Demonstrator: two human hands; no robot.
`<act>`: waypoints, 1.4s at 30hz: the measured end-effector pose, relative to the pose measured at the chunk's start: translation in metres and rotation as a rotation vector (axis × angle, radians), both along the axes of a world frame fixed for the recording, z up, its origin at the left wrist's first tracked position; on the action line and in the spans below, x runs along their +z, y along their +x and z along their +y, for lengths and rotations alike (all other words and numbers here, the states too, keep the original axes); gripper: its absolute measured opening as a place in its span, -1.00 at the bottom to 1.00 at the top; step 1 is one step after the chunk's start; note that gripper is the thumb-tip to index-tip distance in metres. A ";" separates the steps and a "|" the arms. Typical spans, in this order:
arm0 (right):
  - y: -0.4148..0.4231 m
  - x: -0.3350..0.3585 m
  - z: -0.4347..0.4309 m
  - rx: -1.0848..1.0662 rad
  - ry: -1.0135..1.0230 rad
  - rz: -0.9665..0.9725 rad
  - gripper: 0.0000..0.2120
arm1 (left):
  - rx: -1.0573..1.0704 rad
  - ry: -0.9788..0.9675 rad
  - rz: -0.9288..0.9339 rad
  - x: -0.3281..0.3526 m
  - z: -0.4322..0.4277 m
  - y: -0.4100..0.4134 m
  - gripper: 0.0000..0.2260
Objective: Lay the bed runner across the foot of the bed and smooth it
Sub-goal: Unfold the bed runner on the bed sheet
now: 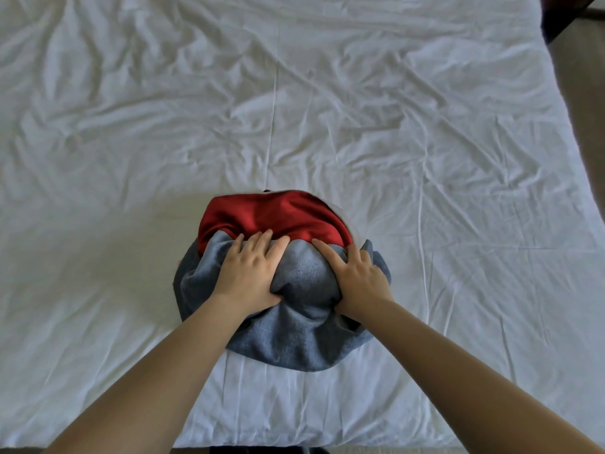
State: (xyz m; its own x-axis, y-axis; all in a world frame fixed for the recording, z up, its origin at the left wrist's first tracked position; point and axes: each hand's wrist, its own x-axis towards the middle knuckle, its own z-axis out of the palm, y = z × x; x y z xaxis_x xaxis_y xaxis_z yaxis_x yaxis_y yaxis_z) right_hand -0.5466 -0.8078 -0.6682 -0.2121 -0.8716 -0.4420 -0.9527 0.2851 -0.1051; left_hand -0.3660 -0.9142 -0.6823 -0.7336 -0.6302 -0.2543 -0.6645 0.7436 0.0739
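The bed runner (294, 335) lies bunched in a heap near the foot of the bed (131, 158), grey-blue on the near side and red (278, 214) on the far side. My left hand (250, 270) rests on the heap's left part, fingers spread over the grey cloth, thumb pinching a fold. On the heap's right part my right hand (357, 280) lies likewise, fingers reaching toward the red edge and thumb pressed into the cloth. Both hands grip the grey fabric where it bulges between them.
A wrinkled white sheet covers the whole bed, with a long crease (273, 109) running up the middle. The bed's right edge (576, 165) meets beige floor (589, 93). A dark piece of furniture (563, 14) stands at the top right corner.
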 end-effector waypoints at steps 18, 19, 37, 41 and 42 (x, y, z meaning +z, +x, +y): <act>-0.037 0.060 -0.032 -0.007 -0.199 -0.092 0.03 | 0.086 -0.129 0.142 0.072 -0.020 -0.013 -0.31; -0.037 0.057 -0.033 -0.009 -0.218 -0.080 -0.08 | 0.093 -0.130 0.143 0.070 -0.022 -0.015 -0.33; 0.013 -0.010 -0.072 -0.262 -0.142 0.071 -0.67 | 0.175 0.073 0.272 0.008 -0.030 -0.035 -0.83; 0.015 -0.008 -0.083 -0.280 -0.170 0.112 -0.78 | 0.109 0.050 0.288 0.014 -0.038 -0.023 -0.93; 0.018 -0.005 -0.087 -0.265 -0.179 0.123 -0.78 | 0.084 0.051 0.282 0.019 -0.041 -0.018 -0.91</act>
